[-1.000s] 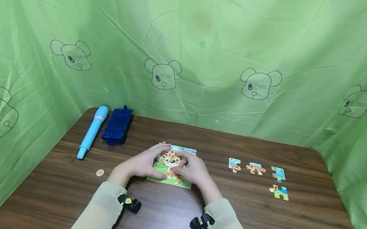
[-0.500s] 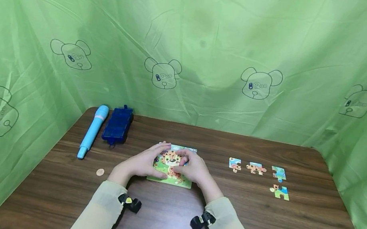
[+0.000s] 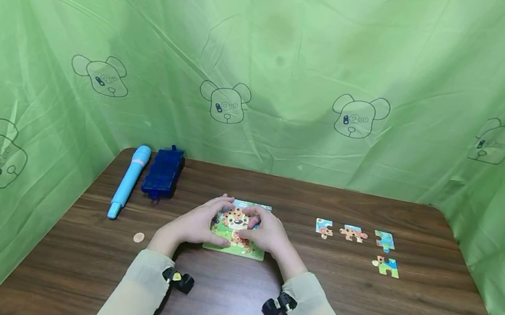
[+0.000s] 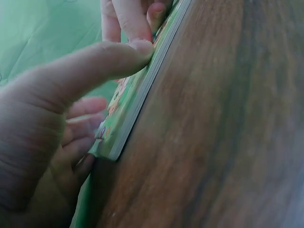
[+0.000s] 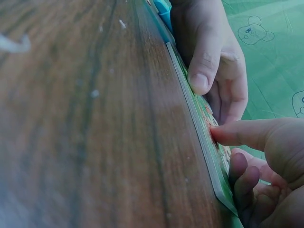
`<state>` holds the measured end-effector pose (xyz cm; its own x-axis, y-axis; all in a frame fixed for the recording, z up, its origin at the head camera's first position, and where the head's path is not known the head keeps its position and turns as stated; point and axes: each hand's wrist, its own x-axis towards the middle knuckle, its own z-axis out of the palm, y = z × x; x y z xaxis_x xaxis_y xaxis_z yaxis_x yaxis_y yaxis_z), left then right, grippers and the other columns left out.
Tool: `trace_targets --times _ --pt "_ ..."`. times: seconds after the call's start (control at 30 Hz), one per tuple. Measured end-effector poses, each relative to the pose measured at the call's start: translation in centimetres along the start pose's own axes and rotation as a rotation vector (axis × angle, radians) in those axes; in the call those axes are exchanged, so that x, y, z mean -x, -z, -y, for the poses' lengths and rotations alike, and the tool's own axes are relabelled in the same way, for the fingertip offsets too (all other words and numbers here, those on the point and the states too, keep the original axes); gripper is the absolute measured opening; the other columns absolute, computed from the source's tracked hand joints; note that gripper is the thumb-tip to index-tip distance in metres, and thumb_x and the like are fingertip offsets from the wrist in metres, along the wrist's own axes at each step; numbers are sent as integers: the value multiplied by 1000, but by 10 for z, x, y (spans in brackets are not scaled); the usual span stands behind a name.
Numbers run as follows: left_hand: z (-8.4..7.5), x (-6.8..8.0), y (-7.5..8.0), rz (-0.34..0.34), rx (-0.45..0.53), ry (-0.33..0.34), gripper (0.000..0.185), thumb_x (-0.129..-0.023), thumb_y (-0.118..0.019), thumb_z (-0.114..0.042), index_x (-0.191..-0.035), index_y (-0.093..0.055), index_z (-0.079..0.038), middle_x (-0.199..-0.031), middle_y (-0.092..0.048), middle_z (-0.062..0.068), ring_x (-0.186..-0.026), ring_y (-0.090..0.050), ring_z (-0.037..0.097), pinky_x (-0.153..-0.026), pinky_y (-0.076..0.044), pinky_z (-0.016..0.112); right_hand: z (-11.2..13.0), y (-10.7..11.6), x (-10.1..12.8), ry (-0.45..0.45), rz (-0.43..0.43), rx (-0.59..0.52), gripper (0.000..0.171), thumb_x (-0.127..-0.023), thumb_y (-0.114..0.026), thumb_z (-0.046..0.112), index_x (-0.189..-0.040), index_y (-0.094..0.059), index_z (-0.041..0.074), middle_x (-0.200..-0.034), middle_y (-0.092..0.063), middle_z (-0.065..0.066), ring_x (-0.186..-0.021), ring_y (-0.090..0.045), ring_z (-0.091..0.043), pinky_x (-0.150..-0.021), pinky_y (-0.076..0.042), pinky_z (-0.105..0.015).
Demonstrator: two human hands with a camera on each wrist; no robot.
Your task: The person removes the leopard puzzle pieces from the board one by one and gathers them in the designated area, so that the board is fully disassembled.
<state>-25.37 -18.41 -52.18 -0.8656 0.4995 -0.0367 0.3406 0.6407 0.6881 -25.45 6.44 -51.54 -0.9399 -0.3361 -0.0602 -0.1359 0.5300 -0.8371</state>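
Observation:
A picture puzzle board (image 3: 223, 249) with a spotted cartoon animal lies flat on the table between my hands. My left hand (image 3: 198, 224) arches over its left side, the thumb (image 4: 135, 52) resting on the picture near the front edge. From the right side, my right hand (image 3: 271, 234) reaches over the board with its thumb (image 5: 225, 134) touching the picture; its other fingers bend against the surface. Both hands cover parts of the picture. In the left wrist view, the board's edge (image 4: 137, 111) shows as a thin layered stack close against the wood.
Several loose jigsaw pieces (image 3: 353, 233) lie to the right on the brown table (image 3: 332, 310). A blue microphone-shaped stick (image 3: 129, 181) and a dark blue case (image 3: 163, 172) are at the back left. A small round disc (image 3: 139, 237) sits near my left wrist. Green curtain (image 3: 271, 43) surrounds the table.

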Motion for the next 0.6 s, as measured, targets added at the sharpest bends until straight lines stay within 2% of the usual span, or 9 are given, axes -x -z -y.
trace_targets --times 0.2,0.4,0.5,0.6 --pt "5 5 3 -36 -29 -5 76 -81 -96 -46 -145 -64 -21 -168 -49 1 -163 -32 28 -128 -32 57 0 0 0 -2 -8 15 53 -84 -95 16 -133 -74 14 -95 -69 -2 -78 -57 -15 -76 -48 -34" --pt "9 5 3 -34 -20 -30 53 -84 -94 -44 -126 -71 -21 -167 -50 -2 -164 -32 31 -129 -31 60 -1 -1 -1 -14 -3 22 54 -84 -96 17 -133 -74 16 -101 -69 -2 -81 -57 -16 -78 -48 -34" --pt "9 4 2 -29 -15 -38 51 -83 -95 -44 -121 -71 -21 -167 -49 -1 -164 -30 32 -129 -29 59 -1 -1 -2 -13 -8 22 54 -83 -96 16 -133 -74 15 -101 -69 -2 -82 -58 -16 -79 -49 -35" --pt "9 3 1 -28 -9 -52 58 -82 -97 -44 -125 -69 -19 -165 -50 1 -163 -32 33 -129 -30 59 -2 -1 -2 -4 -19 16 55 -81 -96 15 -131 -74 16 -104 -69 -3 -83 -59 -16 -80 -50 -37"
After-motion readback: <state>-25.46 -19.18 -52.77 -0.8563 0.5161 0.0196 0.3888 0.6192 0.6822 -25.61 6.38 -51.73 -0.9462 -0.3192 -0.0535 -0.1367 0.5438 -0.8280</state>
